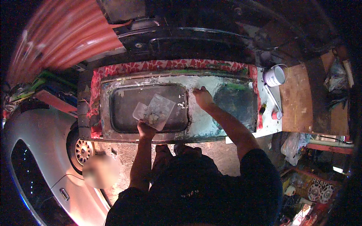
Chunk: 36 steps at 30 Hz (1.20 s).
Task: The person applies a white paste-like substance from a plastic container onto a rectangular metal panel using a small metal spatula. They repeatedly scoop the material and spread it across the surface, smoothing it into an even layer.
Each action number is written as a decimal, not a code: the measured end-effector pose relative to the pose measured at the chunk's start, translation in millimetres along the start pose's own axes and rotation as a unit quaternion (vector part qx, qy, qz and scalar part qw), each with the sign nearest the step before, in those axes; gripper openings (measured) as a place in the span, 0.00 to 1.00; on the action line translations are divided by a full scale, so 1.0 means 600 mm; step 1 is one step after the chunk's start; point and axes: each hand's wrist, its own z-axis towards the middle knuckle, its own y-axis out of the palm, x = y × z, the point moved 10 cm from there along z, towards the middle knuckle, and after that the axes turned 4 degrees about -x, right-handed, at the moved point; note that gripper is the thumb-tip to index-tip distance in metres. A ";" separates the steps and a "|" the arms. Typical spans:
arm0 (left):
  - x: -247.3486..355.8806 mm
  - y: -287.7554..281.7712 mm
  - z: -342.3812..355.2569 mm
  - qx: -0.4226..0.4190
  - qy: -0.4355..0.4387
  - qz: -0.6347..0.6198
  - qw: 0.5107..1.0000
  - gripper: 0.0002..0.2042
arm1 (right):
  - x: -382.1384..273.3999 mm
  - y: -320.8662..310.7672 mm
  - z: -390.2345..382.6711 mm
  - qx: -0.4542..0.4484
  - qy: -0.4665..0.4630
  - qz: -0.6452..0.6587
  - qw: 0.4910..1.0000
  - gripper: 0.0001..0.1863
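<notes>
Damaged panel (236, 109) laid flat on a bench, as I view it remotely through the head camera. The panel, the thing being worked on, lies straight ahead of the person, above a red-and-white patterned cloth (169, 65) whose edges show around it. The left hand (146, 130) grips translucent plastic pieces (166, 106) by the near edge, over the panel's dark recess (126, 103); greyish-white matter lies on the plastic. The right hand (203, 98), its fingers curled, is at the whitish coating (200, 121) right of the recess; I cannot tell whether it pinches anything. To the right stand a pale tin (274, 76) and a small red-and-white can (276, 115); to the left is a silver car (56, 124).
</notes>
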 end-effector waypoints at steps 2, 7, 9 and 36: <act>0.002 -0.004 -0.003 0.018 0.005 -0.008 1.000 0.34 | 0.018 -0.011 -0.005 0.012 0.015 0.078 0.997 0.16; 0.031 -0.025 -0.027 0.047 0.039 0.010 0.998 0.30 | 0.090 -0.110 0.003 0.180 0.126 0.261 0.940 0.16; 0.029 -0.019 -0.027 0.043 0.035 0.011 0.998 0.28 | 0.095 -0.085 0.029 0.242 0.130 0.204 0.940 0.16; 0.031 -0.007 -0.026 0.097 0.014 0.018 0.995 0.31 | 0.062 -0.039 0.051 0.152 0.163 0.108 0.969 0.16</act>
